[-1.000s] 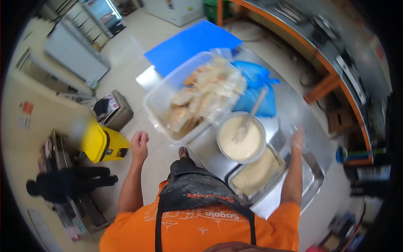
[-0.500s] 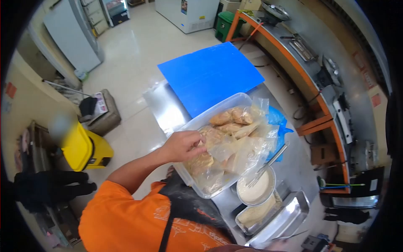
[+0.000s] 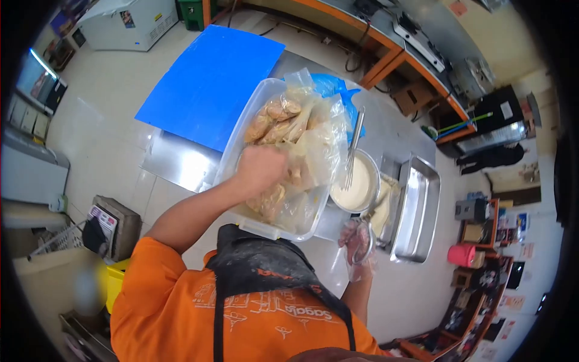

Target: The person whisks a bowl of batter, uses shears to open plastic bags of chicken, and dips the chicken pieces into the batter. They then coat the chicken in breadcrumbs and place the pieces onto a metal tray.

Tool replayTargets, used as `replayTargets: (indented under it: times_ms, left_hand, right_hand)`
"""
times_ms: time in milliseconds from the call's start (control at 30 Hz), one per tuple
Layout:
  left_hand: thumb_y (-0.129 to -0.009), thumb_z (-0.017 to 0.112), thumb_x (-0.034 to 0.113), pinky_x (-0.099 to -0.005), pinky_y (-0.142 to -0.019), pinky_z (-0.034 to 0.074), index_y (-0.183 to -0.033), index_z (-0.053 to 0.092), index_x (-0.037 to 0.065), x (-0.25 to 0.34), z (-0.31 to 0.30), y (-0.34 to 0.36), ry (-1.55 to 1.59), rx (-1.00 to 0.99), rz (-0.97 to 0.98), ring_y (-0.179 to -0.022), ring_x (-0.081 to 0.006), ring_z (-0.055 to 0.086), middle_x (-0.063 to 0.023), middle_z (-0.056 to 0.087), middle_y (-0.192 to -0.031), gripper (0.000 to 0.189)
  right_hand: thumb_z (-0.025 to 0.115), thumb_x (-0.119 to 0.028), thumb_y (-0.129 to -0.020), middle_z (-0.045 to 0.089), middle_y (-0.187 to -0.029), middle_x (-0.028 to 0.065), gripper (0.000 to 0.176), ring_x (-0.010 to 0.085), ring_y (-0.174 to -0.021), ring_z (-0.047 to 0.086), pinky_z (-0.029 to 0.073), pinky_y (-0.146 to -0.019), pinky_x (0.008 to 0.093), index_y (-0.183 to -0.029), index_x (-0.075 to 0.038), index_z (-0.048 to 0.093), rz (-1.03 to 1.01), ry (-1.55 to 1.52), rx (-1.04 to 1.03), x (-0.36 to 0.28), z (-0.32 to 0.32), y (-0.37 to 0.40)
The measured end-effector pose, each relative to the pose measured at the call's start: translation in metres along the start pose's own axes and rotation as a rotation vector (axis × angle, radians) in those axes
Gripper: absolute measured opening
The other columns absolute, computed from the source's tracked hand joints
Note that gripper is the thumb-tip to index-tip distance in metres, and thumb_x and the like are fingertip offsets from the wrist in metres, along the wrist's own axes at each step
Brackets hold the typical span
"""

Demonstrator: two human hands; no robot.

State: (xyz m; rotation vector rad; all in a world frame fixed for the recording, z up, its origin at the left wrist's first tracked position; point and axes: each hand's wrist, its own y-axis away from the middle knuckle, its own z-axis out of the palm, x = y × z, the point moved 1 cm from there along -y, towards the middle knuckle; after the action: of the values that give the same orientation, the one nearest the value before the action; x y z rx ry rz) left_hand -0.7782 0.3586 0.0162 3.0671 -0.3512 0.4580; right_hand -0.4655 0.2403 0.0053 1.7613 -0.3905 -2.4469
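Gripping bagged pieces (image 3: 283,117) in clear tub (image 3: 265,230), 9 o'clock edge of counter (image 3: 181,163): left hand (image 3: 260,169), curled shut. Right hand (image 3: 357,241), plastic-covered, blurred at 5 o'clock of tub; grip cannot be told. Risk: tugged bag snags, dragging tub into whisk (image 3: 353,145) and batter bowl (image 3: 356,188).

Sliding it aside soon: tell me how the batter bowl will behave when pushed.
The batter bowl looks fairly full, so probably heavy and apt to slosh. The whisk leaning on its rim may topple out. On the smooth steel table it likely slides easily.
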Motion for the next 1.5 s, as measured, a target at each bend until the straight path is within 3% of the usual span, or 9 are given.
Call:
replayTargets:
  times_ms: [133, 300, 533, 600, 833, 1033, 1233, 1367, 1500]
  left_hand:
    - [-0.089, 0.058, 0.028, -0.0484, -0.071, 0.052, -0.08, 0.069, 0.004, -0.019, -0.038, -0.001, 0.186, 0.034, -0.215, -0.082, -0.0371, 0.068, -0.0184, 0.069, -0.079, 0.027]
    - [-0.092, 0.057, 0.031, -0.0476, -0.07, 0.048, -0.081, 0.067, 0.003, -0.031, -0.059, 0.004, 0.241, 0.056, -0.319, -0.079, -0.0385, 0.065, -0.0186, 0.066, -0.077, 0.031]
    - [-0.095, 0.056, 0.036, -0.0479, -0.064, 0.042, -0.075, 0.061, -0.001, -0.035, -0.068, 0.011, 0.199, 0.157, -0.428, -0.07, -0.0398, 0.059, -0.0205, 0.06, -0.068, 0.043]
    - [-0.096, 0.053, 0.038, -0.0508, -0.07, 0.045, -0.078, 0.064, 0.001, -0.029, -0.075, 0.015, 0.167, 0.131, -0.499, -0.08, -0.0433, 0.062, -0.0228, 0.064, -0.076, 0.043]
    - [-0.097, 0.051, 0.039, -0.0514, -0.069, 0.045, -0.079, 0.063, -0.001, -0.027, -0.078, 0.033, 0.177, 0.214, -0.464, -0.079, -0.0455, 0.062, -0.0244, 0.063, -0.075, 0.045]
    - [-0.097, 0.054, 0.034, -0.0447, -0.059, 0.04, -0.071, 0.056, -0.004, -0.063, -0.07, 0.043, 0.453, 0.334, -0.327, -0.056, -0.0308, 0.049, -0.0192, 0.054, -0.061, 0.046]
    - [-0.098, 0.055, 0.026, -0.0387, -0.054, 0.037, -0.071, 0.054, -0.006, -0.07, -0.063, 0.054, 0.701, 0.253, -0.192, -0.056, -0.016, 0.04, -0.0124, 0.043, -0.056, 0.042]
    - [-0.099, 0.055, 0.023, -0.0349, -0.054, 0.033, -0.07, 0.051, -0.005, -0.071, -0.084, 0.061, 0.887, 0.295, -0.07, -0.059, -0.0112, 0.036, -0.0044, 0.041, -0.059, 0.04]
    - [-0.099, 0.056, 0.021, -0.0302, -0.052, 0.027, -0.065, 0.049, 0.0, -0.096, -0.099, 0.087, 0.964, 0.281, -0.071, -0.059, -0.0079, 0.032, 0.0023, 0.036, -0.059, 0.04]
  right_hand:
    - [0.057, -0.055, -0.096, 0.057, -0.082, 0.0073, 0.052, 0.0173, -0.069, 0.056, 0.046, -0.056, 0.0301, -0.104, -0.003, 0.057, 0.218, -0.337, -0.587, 0.012, 0.05, 0.006]
    - [0.049, -0.059, -0.098, 0.054, -0.081, 0.0046, 0.05, 0.0168, -0.063, 0.054, 0.046, -0.055, 0.0314, -0.095, -0.009, 0.052, 0.639, -0.384, -0.908, 0.019, 0.111, 0.005]
    - [0.045, -0.069, -0.094, 0.054, -0.074, 0.006, 0.063, 0.0209, -0.064, 0.057, 0.048, -0.057, 0.0359, -0.092, -0.007, 0.051, 0.921, -0.362, -0.876, 0.05, 0.17, -0.005]
    - [0.047, -0.069, -0.094, 0.054, -0.073, 0.0063, 0.062, 0.0213, -0.062, 0.056, 0.049, -0.057, 0.0369, -0.09, -0.007, 0.051, 0.985, -0.379, -0.887, 0.06, 0.183, -0.002]
    - [0.047, -0.063, -0.097, 0.054, -0.07, 0.0049, 0.05, 0.0209, -0.053, 0.055, 0.046, -0.049, 0.0369, -0.097, -0.013, 0.052, 0.758, -0.527, -0.681, 0.061, 0.222, -0.003]
    - [0.046, -0.068, -0.095, 0.049, -0.057, 0.0045, 0.059, 0.0218, -0.041, 0.047, 0.036, -0.04, 0.0339, -0.082, -0.011, 0.051, 0.609, -0.461, -0.573, 0.075, 0.258, -0.005]
    - [0.046, -0.068, -0.095, 0.049, -0.059, 0.0068, 0.058, 0.0179, -0.045, 0.047, 0.034, -0.04, 0.0309, -0.087, -0.011, 0.05, 0.68, -0.596, -0.302, 0.078, 0.29, -0.026]
    - [0.048, -0.067, -0.094, 0.049, -0.062, 0.0068, 0.059, 0.0202, -0.05, 0.05, 0.039, -0.046, 0.0322, -0.087, -0.008, 0.05, 0.354, -0.444, -0.327, 0.065, 0.276, -0.056]
    - [0.051, -0.063, -0.095, 0.052, -0.067, 0.0059, 0.054, 0.0187, -0.054, 0.052, 0.042, -0.047, 0.0322, -0.085, -0.01, 0.052, 0.358, -0.517, -0.263, 0.032, 0.259, -0.07]
